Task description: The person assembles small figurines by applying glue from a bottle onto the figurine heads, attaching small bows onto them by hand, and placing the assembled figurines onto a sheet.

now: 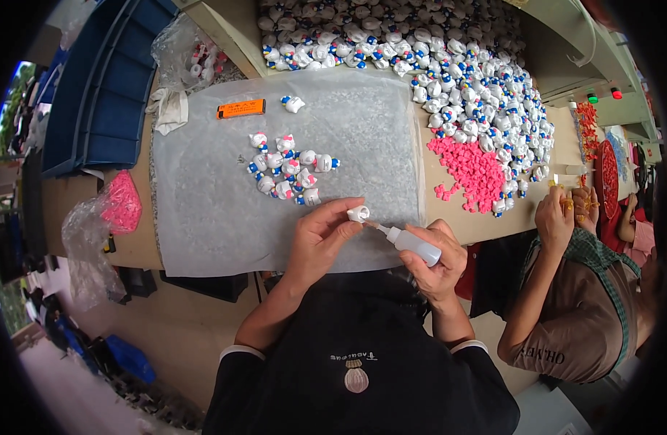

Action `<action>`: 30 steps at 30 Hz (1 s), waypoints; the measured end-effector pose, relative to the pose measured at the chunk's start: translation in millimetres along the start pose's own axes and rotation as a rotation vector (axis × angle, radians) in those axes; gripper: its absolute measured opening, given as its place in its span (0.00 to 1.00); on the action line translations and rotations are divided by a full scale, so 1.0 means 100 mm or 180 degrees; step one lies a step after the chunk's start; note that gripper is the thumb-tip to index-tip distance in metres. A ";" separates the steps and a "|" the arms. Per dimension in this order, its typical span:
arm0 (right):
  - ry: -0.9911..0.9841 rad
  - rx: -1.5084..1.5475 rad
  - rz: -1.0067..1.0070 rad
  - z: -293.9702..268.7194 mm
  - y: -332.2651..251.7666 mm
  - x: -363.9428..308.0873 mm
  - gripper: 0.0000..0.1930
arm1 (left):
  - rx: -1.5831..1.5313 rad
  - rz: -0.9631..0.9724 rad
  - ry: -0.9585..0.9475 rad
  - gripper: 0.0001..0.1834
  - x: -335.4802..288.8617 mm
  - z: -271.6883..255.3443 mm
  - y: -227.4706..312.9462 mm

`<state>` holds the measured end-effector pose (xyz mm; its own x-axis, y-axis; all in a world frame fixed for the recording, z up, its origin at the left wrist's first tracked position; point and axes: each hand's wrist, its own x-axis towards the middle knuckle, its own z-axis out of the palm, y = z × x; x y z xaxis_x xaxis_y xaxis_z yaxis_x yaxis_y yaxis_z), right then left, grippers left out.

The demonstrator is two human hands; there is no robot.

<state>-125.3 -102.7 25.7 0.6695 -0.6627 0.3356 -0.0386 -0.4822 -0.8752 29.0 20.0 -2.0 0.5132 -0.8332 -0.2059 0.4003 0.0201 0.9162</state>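
Note:
Between the thumb and fingers of my left hand (321,235) is a small white figurine head (358,214), its hollow opening turned toward my right side. My right hand (440,262) grips a translucent squeeze bottle (414,246), tilted so that its thin nozzle points at the head. The nozzle tip is at or just beside the opening; whether it touches I cannot tell. Past my left hand, a cluster of small white, blue and pink figurines (290,168) lies on the white sheet (217,210). One more figurine (293,104) lies apart, farther back.
An orange box (240,109) lies at the sheet's back left. Loose pink pieces (467,174) and a large heap of figurines (485,109) cover the right. At left are a blue bin (101,94) and bagged pink pieces (122,203). A co-worker's hands (558,217) work at right.

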 end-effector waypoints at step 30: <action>0.0150 -0.0055 0.0310 0.27 0.26 0.33 0.16 | -0.0007 -0.0482 0.0122 0.17 -0.14 0.08 0.04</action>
<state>-84.1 -121.8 5.1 0.6263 -0.7329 0.2656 -0.1147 -0.4237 -0.8985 17.3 27.6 7.5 0.4754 -0.8051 -0.3546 0.4768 -0.1030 0.8730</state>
